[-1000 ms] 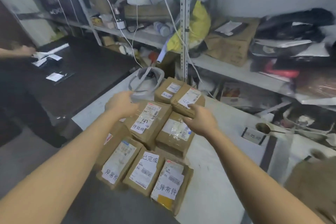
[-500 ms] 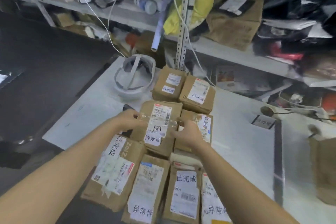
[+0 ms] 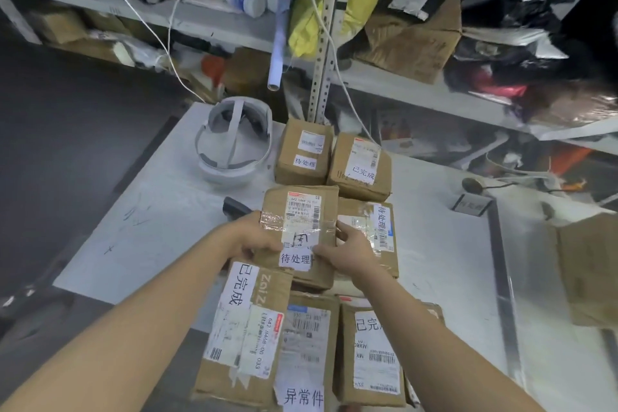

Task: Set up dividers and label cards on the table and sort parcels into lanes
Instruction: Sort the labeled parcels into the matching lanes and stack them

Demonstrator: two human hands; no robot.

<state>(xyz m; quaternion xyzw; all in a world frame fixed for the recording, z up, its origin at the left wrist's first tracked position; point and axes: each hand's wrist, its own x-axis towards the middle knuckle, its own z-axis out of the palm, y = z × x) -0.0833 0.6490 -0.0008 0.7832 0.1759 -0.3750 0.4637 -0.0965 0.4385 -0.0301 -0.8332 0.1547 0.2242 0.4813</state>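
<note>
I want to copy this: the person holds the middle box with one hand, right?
No, both hands hold it. The head view shows the left hand gripping the middle box at its left side, the right hand at its right side.

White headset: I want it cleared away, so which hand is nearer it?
Left. The left hand grips the left edge of the parcel, toward the headset; the right hand grips its right edge, farther off.

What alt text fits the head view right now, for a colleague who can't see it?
Left hand and right hand grip a taped cardboard parcel labelled 待处理 by its sides, among other labelled parcels clustered on a white table. A white headset lies beyond on the left, with cluttered shelves behind.
</note>
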